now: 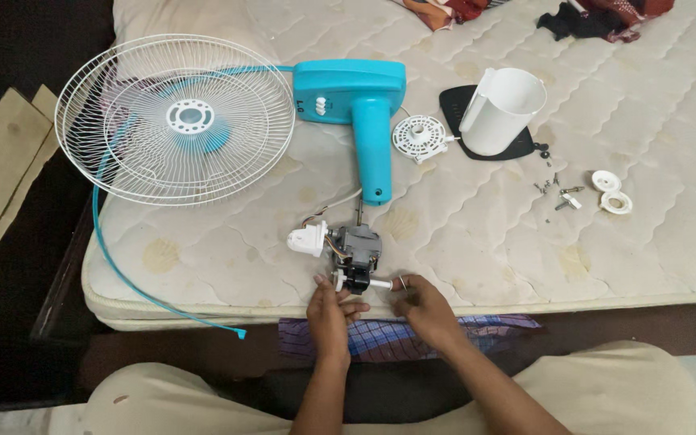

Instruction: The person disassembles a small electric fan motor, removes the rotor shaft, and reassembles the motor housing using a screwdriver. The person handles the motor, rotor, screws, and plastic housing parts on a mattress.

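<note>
1. Head view looks down at our two hands working at the near edge of a bare quilted mattress (485, 242), with our knees below the frame of the bed.
2. Our left hand (329, 316) has its fingers curled up around the rear of the grey fan motor (356, 251), pinching it near the small white collar so the body seems kept from rolling.
3. Our right hand (422, 310) is partly closed, fingertips pinching something small and thin just beside the tip of the white motor shaft (380, 283); we cannot tell what that piece is.
4. The motor lies on its side at the mattress edge, close to us, shaft pointing right, probably so both hands can reach it.
5. A white gear housing (308, 240) hangs off the motor by coloured wires, lying just left of it.
6. The turquoise fan stand (360, 105) lies flat beyond, its neck pointing toward the motor.
7. The white wire guard (175, 119) lies to the left, overhanging the mattress edge, with a turquoise rim band (122, 266) trailing off the bed.
8. Set aside to the right are a white motor cover (499, 109) on a black plate (457, 105), a white disc (420, 137), loose screws (557, 193) and two white caps (611, 192), well apart from the hands.
</note>
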